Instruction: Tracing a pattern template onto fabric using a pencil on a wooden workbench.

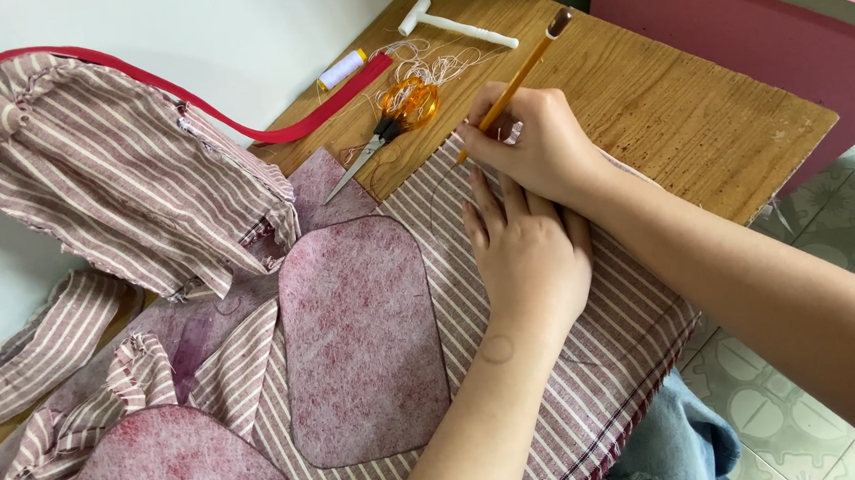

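Your flat, open left hand [527, 253] pins the limp, shift-prone maroon-and-white striped fabric [596, 358]; your right hand [536, 147] pinches the light yellow wooden pencil [517, 81] near its tip.

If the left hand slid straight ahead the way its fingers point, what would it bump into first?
Probably the right hand, which holds a pencil just beyond the left hand; its fingertips already lie right under it on the striped fabric.
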